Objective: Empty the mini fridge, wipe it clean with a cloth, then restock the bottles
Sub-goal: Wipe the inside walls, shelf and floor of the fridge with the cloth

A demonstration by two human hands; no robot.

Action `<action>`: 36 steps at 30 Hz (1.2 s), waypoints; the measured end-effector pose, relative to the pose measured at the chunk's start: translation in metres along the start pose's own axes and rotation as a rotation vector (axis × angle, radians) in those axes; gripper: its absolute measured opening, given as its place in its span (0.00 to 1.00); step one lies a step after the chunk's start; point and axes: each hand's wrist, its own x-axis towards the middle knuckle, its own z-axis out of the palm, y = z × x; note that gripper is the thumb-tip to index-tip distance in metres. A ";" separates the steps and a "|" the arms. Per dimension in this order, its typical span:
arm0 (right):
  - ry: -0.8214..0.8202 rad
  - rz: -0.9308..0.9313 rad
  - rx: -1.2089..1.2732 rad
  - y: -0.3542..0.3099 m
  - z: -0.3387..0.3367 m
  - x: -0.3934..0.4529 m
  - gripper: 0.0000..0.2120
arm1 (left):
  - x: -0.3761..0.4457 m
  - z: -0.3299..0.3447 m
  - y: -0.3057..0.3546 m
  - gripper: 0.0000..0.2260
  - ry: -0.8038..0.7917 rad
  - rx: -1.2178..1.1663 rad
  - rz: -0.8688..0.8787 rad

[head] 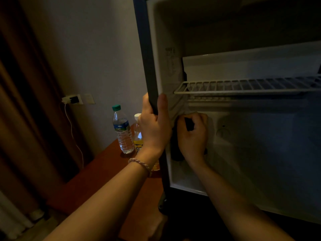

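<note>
The mini fridge stands open with no bottles in sight inside, a white wire shelf across its middle. My left hand grips the dark left front edge of the fridge. My right hand holds a dark cloth bunched against the inner left wall below the shelf. A clear water bottle with a green cap and a yellow drink bottle with a white cap stand on the red-brown table left of the fridge; my left hand partly hides the yellow one.
A wall socket with a plugged charger and a white cable sit on the wall behind the table. A brown curtain hangs at the left. The room is dim.
</note>
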 end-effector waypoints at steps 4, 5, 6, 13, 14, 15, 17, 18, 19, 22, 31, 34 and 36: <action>-0.001 0.034 -0.039 0.019 0.008 0.024 0.12 | 0.000 0.000 -0.004 0.20 0.002 -0.001 0.030; -0.010 0.056 -0.056 0.024 0.010 0.031 0.12 | 0.001 0.000 -0.005 0.21 0.002 0.001 0.040; -0.029 0.078 -0.070 0.028 0.012 0.037 0.11 | 0.001 0.000 -0.007 0.22 0.006 0.006 0.048; -0.117 0.303 0.131 0.027 0.003 0.049 0.08 | 0.000 0.000 -0.009 0.16 0.030 0.031 0.035; -0.134 0.287 0.139 0.028 0.001 0.046 0.10 | 0.000 0.000 -0.008 0.16 0.030 0.034 0.034; -0.155 0.257 0.140 0.027 -0.001 0.043 0.12 | 0.000 0.001 -0.007 0.15 0.029 0.033 0.031; -0.190 0.177 0.138 0.028 -0.002 0.035 0.14 | 0.000 0.000 -0.007 0.14 0.028 0.030 0.022; -0.196 0.143 0.133 0.027 -0.002 0.030 0.12 | 0.000 0.000 -0.006 0.14 0.031 0.031 0.018; -0.199 0.114 0.124 0.025 -0.003 0.024 0.11 | 0.000 0.000 -0.006 0.16 0.033 0.034 0.019; -0.209 0.043 0.127 0.014 -0.010 0.005 0.04 | -0.001 0.000 -0.005 0.19 0.034 0.031 0.019; -0.185 -0.062 0.130 0.000 -0.014 -0.017 0.03 | -0.002 0.000 0.000 0.19 0.033 0.053 0.005; -0.183 -0.105 0.110 0.006 -0.011 -0.012 0.07 | -0.001 0.000 -0.002 0.17 0.029 0.061 0.011; -0.179 -0.117 0.088 0.013 -0.008 -0.005 0.11 | -0.001 0.000 -0.003 0.15 0.041 0.068 0.006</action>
